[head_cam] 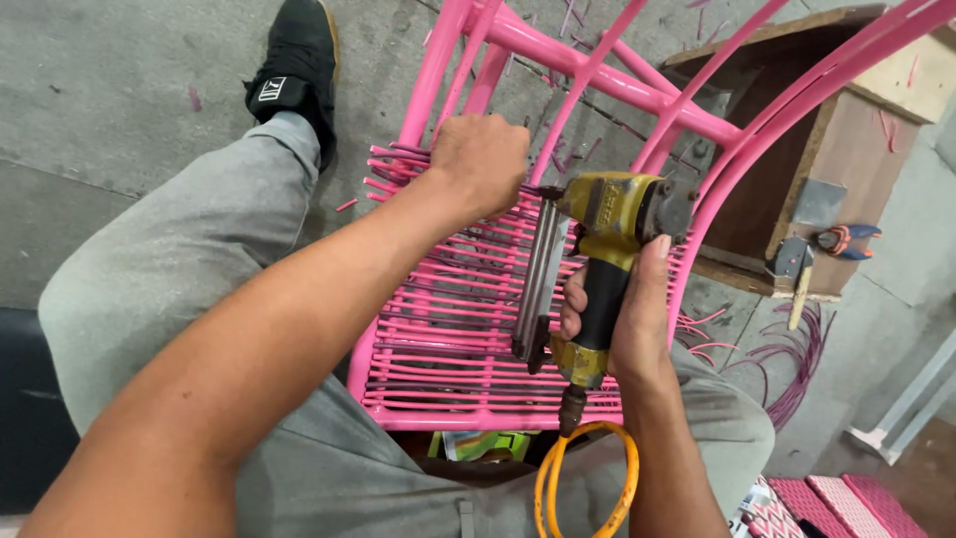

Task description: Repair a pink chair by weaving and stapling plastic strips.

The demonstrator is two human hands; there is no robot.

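Observation:
A pink metal chair frame (558, 55) lies across my lap, its seat woven with pink cord (448, 329). My right hand (632, 324) grips the black handle of a yellow pneumatic staple gun (607, 214), whose nose points left toward the weave under my left hand. My left hand (483, 159) is closed over the cords at the seat's far edge, pressing loose cord ends (383, 169) against the frame. A yellow air hose (588, 478) loops down from the gun's base.
A brown wooden box (797, 169) stands at the right with pliers (846, 239) resting on its edge. Loose purple-pink cords (787, 364) lie on the concrete floor. My black shoe (294, 65) is at the upper left. Woven pink panels (846, 503) sit bottom right.

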